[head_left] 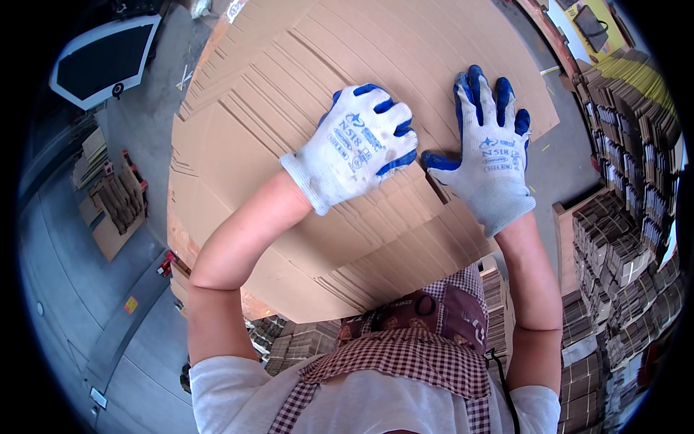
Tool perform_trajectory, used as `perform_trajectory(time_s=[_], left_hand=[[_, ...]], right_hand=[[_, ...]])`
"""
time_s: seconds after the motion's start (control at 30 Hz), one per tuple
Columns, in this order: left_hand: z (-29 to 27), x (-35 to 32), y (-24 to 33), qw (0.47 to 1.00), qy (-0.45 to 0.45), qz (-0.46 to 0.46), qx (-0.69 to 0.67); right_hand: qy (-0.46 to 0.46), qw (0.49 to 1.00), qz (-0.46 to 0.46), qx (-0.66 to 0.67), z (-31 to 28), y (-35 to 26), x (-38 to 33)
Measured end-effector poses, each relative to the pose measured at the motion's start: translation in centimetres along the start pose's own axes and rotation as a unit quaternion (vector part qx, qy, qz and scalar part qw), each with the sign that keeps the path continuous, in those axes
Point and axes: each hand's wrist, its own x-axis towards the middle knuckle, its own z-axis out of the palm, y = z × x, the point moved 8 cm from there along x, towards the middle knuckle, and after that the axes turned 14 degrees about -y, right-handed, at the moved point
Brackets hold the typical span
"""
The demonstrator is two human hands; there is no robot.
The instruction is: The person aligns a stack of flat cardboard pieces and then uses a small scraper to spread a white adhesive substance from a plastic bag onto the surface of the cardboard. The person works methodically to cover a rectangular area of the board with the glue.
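Large brown cardboard sheets [246, 155] with creases and cut slots lie spread in front of me, with edges overlapping in steps. My left hand [365, 141], in a white glove with blue coating, rests over the middle of the cardboard with its fingers curled in. Whatever those fingers hold, if anything, is hidden beneath them. To its right my right hand [491, 137], gloved the same way, lies flat on the cardboard, fingers pointing away from me and thumb out to the left. A narrow dark gap in the cardboard shows beside that thumb.
Bundled stacks of folded cardboard [622, 253] fill the right side. A smaller cardboard pile [116, 199] sits on the floor at left, near a white-framed dark panel [108, 58]. My checked apron [405, 362] is close to the sheets' near edge.
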Motion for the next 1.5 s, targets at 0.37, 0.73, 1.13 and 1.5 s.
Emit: perform_trajectory(time_s=[0.37,0.73,1.13,1.5], left_hand=[[0.4,-2.2,0.5,0.993,0.12,-0.016,0.014],[1.1,-2.7,0.7,0.992,0.124,-0.009,0.03],[1.6,-3.2,0.9,0.989,0.143,-0.022,0.042],[2.3,-7.1,0.8,0.992,0.109,-0.046,-0.044]], right_hand=[[0.02,1.0,-0.02,0.005,-0.5,-0.2,-0.3],[0.024,1.0,-0.017,-0.002,0.0,0.1,0.0],[0.028,0.999,-0.017,-0.011,0.2,0.2,0.2],[0.055,0.998,-0.02,-0.01,0.3,0.6,0.0]])
